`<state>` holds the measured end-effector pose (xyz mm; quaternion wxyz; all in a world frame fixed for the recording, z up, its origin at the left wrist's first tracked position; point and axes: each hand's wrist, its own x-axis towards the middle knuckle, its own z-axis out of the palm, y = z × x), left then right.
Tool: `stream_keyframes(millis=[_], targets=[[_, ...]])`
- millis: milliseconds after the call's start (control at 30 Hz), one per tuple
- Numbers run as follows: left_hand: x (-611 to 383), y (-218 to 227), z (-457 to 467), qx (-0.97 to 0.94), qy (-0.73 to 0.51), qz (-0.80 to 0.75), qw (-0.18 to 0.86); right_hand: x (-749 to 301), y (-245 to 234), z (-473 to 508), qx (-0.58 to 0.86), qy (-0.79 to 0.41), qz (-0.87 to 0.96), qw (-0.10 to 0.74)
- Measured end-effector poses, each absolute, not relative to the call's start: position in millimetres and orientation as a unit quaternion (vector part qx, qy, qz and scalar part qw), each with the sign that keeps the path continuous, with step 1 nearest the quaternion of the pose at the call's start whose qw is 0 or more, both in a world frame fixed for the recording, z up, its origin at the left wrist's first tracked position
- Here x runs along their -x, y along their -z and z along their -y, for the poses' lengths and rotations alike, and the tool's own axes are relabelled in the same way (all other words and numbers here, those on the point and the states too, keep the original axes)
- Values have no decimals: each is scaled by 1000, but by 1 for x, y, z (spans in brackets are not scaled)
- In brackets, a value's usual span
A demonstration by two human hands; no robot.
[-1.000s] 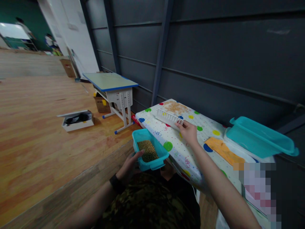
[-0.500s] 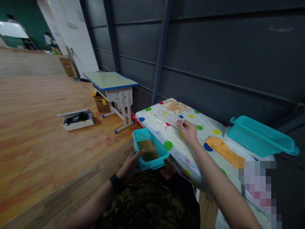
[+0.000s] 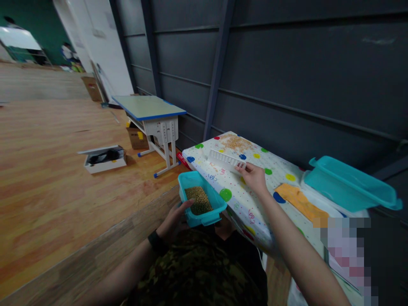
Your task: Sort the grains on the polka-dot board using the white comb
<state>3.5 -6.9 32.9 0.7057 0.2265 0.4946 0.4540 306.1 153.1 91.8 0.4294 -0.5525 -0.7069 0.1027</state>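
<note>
My left hand grips a small turquoise box partly filled with tan beans, held below the near edge of a table covered in a white polka-dot cloth. My right hand reaches over the cloth, its fingers closed on the end of a white slatted plastic tray. A loose pile of beans lies on the cloth just beyond the tray.
A larger turquoise container stands at the table's right, with an orange cloth in front of it. A blue-edged desk, a cardboard box and an open white box stand on the wooden floor to the left. A grey wall runs behind.
The white tray has tipped and shifted slightly toward me in my right hand. My left hand and the bean box have barely moved.
</note>
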Motion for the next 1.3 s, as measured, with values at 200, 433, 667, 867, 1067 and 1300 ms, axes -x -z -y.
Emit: stream_keyframes(millis=[200,433,667,867,1067,1300], targets=[[-4,-33,6,-223,-465,-484,707,-302,-99,-147,568,-93,682,452],[-3,-34,5,-225,-468,-485,704,-291,-107,-137,561,-60,718,407],[-3,-28,4,-221,-466,-490,703,-285,-112,-130,545,-60,739,392],[-3,-34,6,-220,-467,-482,708,-288,-116,-120,548,-66,728,406],[-5,-35,7,-228,-461,-489,705,-291,-114,-104,550,-59,721,418],[-5,-32,6,-230,-462,-490,703,-295,-114,-91,550,-57,719,421]])
